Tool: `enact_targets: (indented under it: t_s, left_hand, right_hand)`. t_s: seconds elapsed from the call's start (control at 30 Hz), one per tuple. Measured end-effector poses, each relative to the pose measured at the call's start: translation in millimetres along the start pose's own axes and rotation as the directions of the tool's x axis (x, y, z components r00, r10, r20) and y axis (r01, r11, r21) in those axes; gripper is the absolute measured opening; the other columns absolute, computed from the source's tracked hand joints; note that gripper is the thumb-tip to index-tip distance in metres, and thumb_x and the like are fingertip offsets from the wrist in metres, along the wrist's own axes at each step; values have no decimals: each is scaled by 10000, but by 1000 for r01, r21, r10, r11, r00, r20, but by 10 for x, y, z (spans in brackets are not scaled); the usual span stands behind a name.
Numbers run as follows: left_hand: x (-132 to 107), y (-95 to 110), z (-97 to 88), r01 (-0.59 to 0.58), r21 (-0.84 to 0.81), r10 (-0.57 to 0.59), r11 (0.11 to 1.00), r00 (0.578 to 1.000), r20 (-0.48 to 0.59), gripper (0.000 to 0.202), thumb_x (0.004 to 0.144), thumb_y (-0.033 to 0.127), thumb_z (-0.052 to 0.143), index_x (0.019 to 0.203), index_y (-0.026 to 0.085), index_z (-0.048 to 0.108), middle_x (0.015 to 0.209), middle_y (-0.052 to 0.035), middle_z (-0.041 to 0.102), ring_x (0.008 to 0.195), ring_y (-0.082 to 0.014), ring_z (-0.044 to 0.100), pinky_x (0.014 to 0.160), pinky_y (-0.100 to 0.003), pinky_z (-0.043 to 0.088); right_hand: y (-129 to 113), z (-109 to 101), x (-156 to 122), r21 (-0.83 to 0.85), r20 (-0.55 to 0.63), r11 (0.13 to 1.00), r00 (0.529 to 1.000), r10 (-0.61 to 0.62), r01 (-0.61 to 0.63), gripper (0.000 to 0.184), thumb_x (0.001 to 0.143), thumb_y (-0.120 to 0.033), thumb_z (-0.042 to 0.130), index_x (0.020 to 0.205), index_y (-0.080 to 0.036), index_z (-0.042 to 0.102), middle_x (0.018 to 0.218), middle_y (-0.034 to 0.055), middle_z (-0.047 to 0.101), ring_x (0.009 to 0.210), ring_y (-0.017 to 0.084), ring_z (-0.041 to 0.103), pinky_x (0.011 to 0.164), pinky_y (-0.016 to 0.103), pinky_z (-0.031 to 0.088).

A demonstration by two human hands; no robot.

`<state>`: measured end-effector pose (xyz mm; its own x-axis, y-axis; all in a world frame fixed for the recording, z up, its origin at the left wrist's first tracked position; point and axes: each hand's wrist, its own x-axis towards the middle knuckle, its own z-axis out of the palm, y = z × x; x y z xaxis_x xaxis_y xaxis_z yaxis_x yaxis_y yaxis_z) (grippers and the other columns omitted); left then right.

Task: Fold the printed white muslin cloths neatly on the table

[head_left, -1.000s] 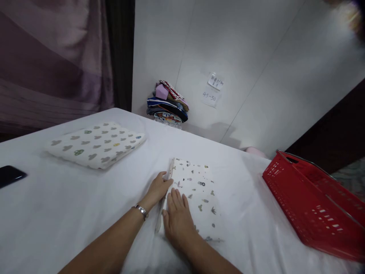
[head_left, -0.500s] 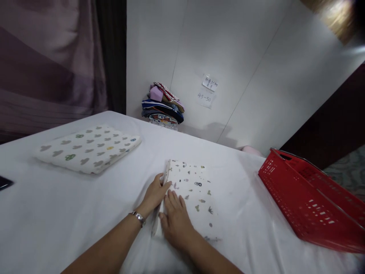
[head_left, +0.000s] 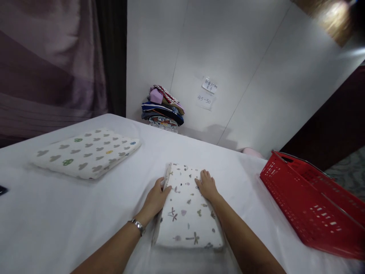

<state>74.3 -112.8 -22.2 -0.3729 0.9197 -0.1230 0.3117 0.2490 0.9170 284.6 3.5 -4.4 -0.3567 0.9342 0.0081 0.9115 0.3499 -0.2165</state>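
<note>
A folded white cloth with small printed plants (head_left: 186, 213) lies on the white table (head_left: 85, 213) just in front of me. My left hand (head_left: 157, 196), with a metal watch on the wrist, grips the cloth's left edge, thumb on top. My right hand (head_left: 207, 185) rests flat on the far right part of the cloth, fingers stretched out and pressing down.
A second folded cloth with cloud prints (head_left: 85, 153) lies at the left. A red plastic basket (head_left: 313, 209) stands at the right. A pile of coloured fabrics (head_left: 163, 108) sits against the wall under paper notes (head_left: 207, 93). A dark phone (head_left: 2, 189) is at the left edge.
My right hand slid from the near left of the printed cloth across to its far right side. The left hand stayed on the left edge.
</note>
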Motion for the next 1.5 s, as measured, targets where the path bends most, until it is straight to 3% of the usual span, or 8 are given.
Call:
enact_targets:
  t_s: [0.2,0.43,0.7,0.77,0.87,0.93,1.27,1.5]
  left_hand:
    - [-2,-17,6,3,9,-4,1000,1000,22,578,812,455,455,1323,199,365,1032,-95,644,884,-246,609,777,-343,429]
    - [17,-39,21,10,-11,-10,1000,1000,17,570,818,449,456,1320,193,368,1065,-101,643,926,-245,611,809,-340,430]
    - [-15,-1,8,5,9,-5,1000,1000,17,540,826,427,443,1312,198,386,1061,-98,645,954,-252,601,821,-343,422]
    - [-15,-7,11,11,8,-11,1000,1000,11,549,824,430,447,1319,202,382,1060,-99,643,959,-257,599,823,-347,421]
    - [-13,-21,20,21,12,-21,1000,1000,11,563,820,426,452,1330,203,371,1068,-104,639,960,-262,598,830,-355,418]
    - [-15,-25,24,31,12,-31,999,999,14,568,817,417,457,1334,200,364,1102,-111,628,978,-262,592,844,-357,414]
    - [-12,-43,15,20,-125,-17,992,1000,27,578,801,454,498,1314,211,390,1098,-92,646,901,-224,624,803,-330,445]
    - [-18,-42,25,5,-123,-2,992,1000,23,654,767,500,538,1331,203,391,1085,-109,639,906,-237,618,819,-343,441]
  right_hand:
    - [75,95,53,22,18,1000,1000,-14,13,587,920,-432,317,1395,-86,304,1496,146,193,1381,277,124,1065,429,234]
    - [-13,36,225,-17,57,999,998,-27,28,595,930,-467,285,1413,-118,280,1509,108,163,1392,240,77,1098,458,97]
    - [-15,51,344,-6,32,999,999,-40,41,572,923,-463,314,1393,-137,321,1489,107,235,1380,255,134,1082,476,131]
    - [-44,-5,423,8,15,997,997,-72,72,508,932,-436,298,1345,-156,399,1449,103,332,1368,250,180,1075,465,148]
    - [-67,-98,582,45,99,988,983,-152,148,452,935,-424,290,1224,-183,541,1293,92,530,1266,228,385,1038,379,247]
    - [-48,-156,691,63,166,982,968,-186,178,466,908,-458,353,1207,-174,569,1257,96,559,1181,225,478,992,317,313]
    - [147,-272,935,44,394,996,915,-89,78,683,751,-640,513,1215,-142,563,1246,152,552,1095,304,532,879,356,410]
    - [332,-312,899,73,448,996,890,-80,52,623,721,-665,525,1066,-160,649,1152,131,615,1019,300,574,833,352,438]
